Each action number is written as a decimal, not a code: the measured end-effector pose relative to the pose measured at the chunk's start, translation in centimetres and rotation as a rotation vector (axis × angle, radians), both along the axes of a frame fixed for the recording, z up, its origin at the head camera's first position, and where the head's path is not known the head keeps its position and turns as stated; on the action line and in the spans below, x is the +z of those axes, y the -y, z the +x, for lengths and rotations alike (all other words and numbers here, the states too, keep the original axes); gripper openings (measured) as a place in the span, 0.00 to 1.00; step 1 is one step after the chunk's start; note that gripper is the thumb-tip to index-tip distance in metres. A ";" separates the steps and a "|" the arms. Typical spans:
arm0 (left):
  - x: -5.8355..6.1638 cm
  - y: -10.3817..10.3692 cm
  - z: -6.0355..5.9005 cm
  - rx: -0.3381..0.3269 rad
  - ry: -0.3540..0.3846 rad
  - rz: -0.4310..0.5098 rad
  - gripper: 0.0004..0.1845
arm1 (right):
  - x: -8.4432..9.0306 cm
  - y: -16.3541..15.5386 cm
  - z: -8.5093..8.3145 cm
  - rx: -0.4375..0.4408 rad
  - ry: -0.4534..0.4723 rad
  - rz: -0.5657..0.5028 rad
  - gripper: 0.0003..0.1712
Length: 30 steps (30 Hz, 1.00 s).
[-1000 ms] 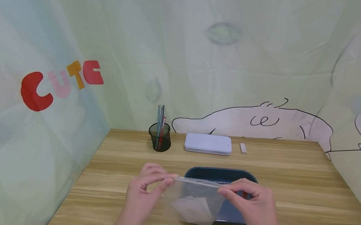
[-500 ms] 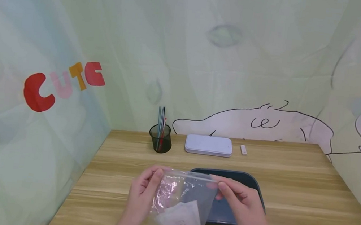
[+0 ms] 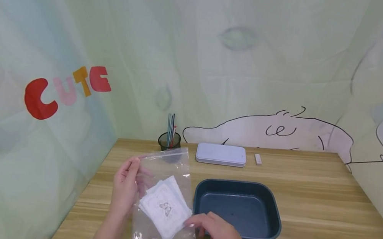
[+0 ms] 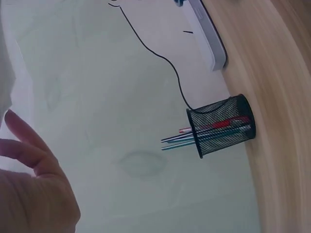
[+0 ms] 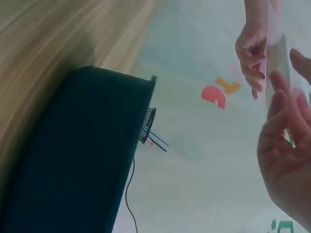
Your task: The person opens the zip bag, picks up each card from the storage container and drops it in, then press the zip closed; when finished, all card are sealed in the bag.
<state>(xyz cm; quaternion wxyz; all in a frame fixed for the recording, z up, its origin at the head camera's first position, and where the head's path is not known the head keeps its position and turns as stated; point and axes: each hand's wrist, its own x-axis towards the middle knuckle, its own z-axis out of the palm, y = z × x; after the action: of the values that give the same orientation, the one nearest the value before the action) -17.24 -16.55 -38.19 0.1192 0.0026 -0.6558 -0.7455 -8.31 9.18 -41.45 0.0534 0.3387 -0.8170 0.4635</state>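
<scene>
In the head view, a clear zip bag point(image 3: 163, 165) hangs tilted to the left of the tray. White paper squares point(image 3: 164, 205) lie stacked inside it, the front one printed with a butterfly. My left hand point(image 3: 125, 188) pinches the bag's upper left edge between thumb and fingers. At the bag's lower right corner is my right hand point(image 3: 223, 236), thumb and fingers spread apart, fingertips right at the bag's edge. The right wrist view shows this right hand point(image 5: 291, 155) beside the bag, seen edge-on. My left hand point(image 4: 39, 189) shows only partly in the left wrist view.
A dark blue tray point(image 3: 235, 235) stands on the wooden table point(image 3: 318, 208), right of the bag. Farther back are a black mesh pen cup point(image 3: 163, 141) with pens, a pale flat case point(image 3: 221, 154) and a small white eraser-like block point(image 3: 258, 159). A printed curtain hangs behind.
The bag has moved left and up, away from the tray, its printed papers now facing up. My right hand has let go of the top edge and come down to the lower right corner.
</scene>
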 end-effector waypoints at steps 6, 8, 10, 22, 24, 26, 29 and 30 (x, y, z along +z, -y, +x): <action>-0.9 1.3 -1.2 -0.075 0.144 -0.076 0.19 | -0.7 1.2 -1.3 0.003 -0.380 0.018 0.10; -1.4 1.7 -1.6 -0.091 0.190 -0.113 0.19 | -0.8 1.6 -1.9 0.005 -0.456 0.044 0.07; -2.0 2.1 -2.2 -0.101 0.229 -0.149 0.19 | -1.0 2.0 -2.6 0.001 -0.512 0.109 0.04; -6.0 3.6 -6.0 -0.199 0.364 -0.489 0.18 | -4.8 5.3 -4.5 -0.129 -0.672 0.599 0.05; -6.5 3.6 -6.3 -0.220 0.375 -0.513 0.18 | -5.2 5.8 -4.5 -0.146 -0.699 0.692 0.05; -6.8 3.7 -6.4 -0.244 0.387 -0.527 0.18 | -5.7 6.3 -4.6 -0.153 -0.722 0.780 0.06; -7.4 4.0 -6.5 -0.246 0.414 -0.538 0.16 | -6.5 7.1 -4.7 -0.169 -0.769 0.852 0.08; -7.6 4.1 -6.5 -0.248 0.422 -0.546 0.16 | -6.7 7.4 -4.7 -0.174 -0.785 0.855 0.09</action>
<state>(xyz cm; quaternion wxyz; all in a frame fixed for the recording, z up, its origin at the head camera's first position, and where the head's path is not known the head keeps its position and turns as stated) -23.70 -20.68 -45.76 -0.1138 0.0451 -0.8361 -0.5347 -13.00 1.82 -48.20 0.2484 0.4084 -0.8753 -0.0736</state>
